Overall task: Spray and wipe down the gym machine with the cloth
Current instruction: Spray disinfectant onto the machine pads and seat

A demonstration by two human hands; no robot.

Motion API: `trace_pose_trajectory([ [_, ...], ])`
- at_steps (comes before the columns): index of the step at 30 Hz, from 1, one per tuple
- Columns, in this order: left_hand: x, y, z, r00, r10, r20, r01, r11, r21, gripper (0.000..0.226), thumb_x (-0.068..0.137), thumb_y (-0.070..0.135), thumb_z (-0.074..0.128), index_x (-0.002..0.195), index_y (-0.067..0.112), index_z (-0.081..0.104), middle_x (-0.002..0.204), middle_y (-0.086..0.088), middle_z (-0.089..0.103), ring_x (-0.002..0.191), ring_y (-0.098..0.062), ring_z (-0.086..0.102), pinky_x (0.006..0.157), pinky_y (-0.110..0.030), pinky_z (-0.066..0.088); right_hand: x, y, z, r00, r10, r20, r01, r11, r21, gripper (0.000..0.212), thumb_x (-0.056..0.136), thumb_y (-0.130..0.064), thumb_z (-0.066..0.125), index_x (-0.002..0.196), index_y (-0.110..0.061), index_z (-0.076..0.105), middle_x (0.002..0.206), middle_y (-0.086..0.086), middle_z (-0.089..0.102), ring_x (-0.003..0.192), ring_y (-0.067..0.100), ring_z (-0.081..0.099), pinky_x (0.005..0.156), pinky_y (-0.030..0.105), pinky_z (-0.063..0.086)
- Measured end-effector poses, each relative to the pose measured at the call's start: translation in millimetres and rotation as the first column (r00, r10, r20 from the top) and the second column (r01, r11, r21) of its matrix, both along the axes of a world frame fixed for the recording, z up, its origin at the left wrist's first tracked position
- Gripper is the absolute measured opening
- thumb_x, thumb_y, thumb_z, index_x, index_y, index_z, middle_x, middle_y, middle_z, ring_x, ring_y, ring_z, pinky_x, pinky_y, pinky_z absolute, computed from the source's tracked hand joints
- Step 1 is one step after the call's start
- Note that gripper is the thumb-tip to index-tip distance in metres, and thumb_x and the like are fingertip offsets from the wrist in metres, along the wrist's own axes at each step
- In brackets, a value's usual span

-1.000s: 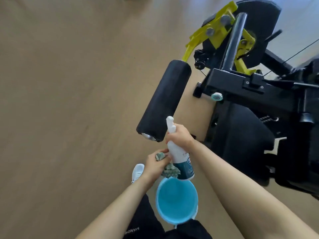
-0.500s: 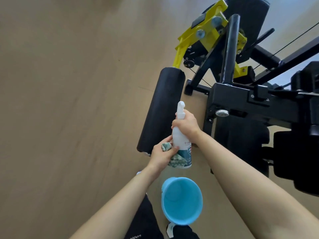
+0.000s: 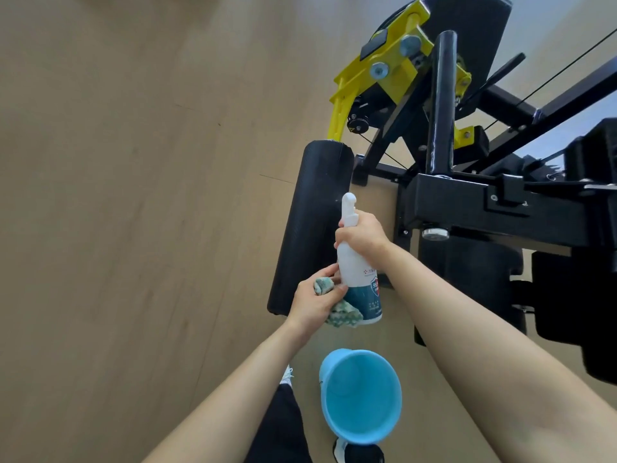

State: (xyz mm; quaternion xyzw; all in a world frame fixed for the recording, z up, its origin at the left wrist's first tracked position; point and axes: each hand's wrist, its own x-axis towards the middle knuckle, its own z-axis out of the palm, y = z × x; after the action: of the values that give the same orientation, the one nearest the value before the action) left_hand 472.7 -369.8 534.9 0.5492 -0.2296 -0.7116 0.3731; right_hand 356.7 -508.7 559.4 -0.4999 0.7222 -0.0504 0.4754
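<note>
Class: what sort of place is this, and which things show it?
Probably a gym: a black exercise machine with a padded roller and a yellow bracket stands on a pale wooden floor.

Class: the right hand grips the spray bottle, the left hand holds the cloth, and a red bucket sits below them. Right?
No: the head view shows the bucket is blue, not red. The right hand does grip the spray bottle, and the left hand holds the cloth.

We see soft, even light with faint shadows; a sheen streaks the gym machine (image 3: pixel 460 202); the floor (image 3: pixel 133 195) bends and softens toward the edges.
</note>
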Motion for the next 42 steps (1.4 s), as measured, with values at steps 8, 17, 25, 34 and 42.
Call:
trace_pose_trajectory([
  [8,-4.9,35.1,-5.5,0.986,-0.084,0.146,0.072,0.994,0.086,0.015,0.094,0.012,0.075,0.106,0.021,0.074,0.097,0.002,0.079,0.090,-0.013,0.076,0.073,-0.018,0.058,-15.9,57.4,6.4,0.987,0.129,0.092,-0.140,0.982,0.128,0.027,0.077,-0.010,0.072,0.101,-0.018,0.062,0.085,0.006,0.066,0.078,0.024,0.066,0.066,0.036,0.054],
  [17,-22.9,68.4,3.2,0.955,-0.202,0.216,0.184,0.978,0.101,0.003,0.092,0.016,0.076,0.093,0.013,0.077,0.084,-0.002,0.078,0.081,-0.014,0.074,0.072,-0.026,0.059,-45.5,119.1,26.4,0.984,0.146,0.098,-0.155,0.984,0.088,0.022,0.073,-0.012,0.073,0.092,-0.008,0.063,0.082,0.003,0.066,0.080,0.021,0.065,0.073,0.044,0.058],
  [25,-65.6,56.4,66.6,0.939,-0.292,0.184,0.319,0.938,-0.138,0.015,0.089,0.018,0.080,0.103,0.022,0.075,0.092,0.003,0.077,0.090,-0.014,0.075,0.075,-0.022,0.057,-107.9,149.1,105.9,0.979,-0.053,0.199,0.099,0.968,-0.229,0.040,0.082,-0.011,0.073,0.117,-0.028,0.064,0.085,0.004,0.068,0.077,0.012,0.063,0.076,0.038,0.058],
  [34,-130.8,-32.0,149.4,0.818,-0.379,0.432,0.569,0.644,-0.511,0.057,0.062,0.051,0.094,0.111,0.035,0.071,0.105,0.005,0.078,0.100,-0.021,0.075,0.086,-0.052,0.062,-165.7,117.0,211.4,0.948,-0.066,0.311,0.249,0.761,-0.599,0.068,0.085,-0.047,0.079,0.142,-0.027,0.047,0.109,0.004,0.071,0.099,0.010,0.069,0.085,0.032,0.057],
  [42,-161.2,-105.9,198.7,0.907,-0.244,0.344,0.417,0.633,-0.652,0.045,0.071,0.030,0.095,0.108,0.019,0.072,0.101,0.000,0.079,0.094,-0.017,0.077,0.084,-0.047,0.064,-212.8,116.4,203.8,0.905,-0.206,0.372,0.386,0.768,-0.511,0.062,0.083,-0.034,0.074,0.142,-0.026,0.056,0.128,-0.006,0.066,0.117,0.012,0.065,0.100,0.039,0.055],
])
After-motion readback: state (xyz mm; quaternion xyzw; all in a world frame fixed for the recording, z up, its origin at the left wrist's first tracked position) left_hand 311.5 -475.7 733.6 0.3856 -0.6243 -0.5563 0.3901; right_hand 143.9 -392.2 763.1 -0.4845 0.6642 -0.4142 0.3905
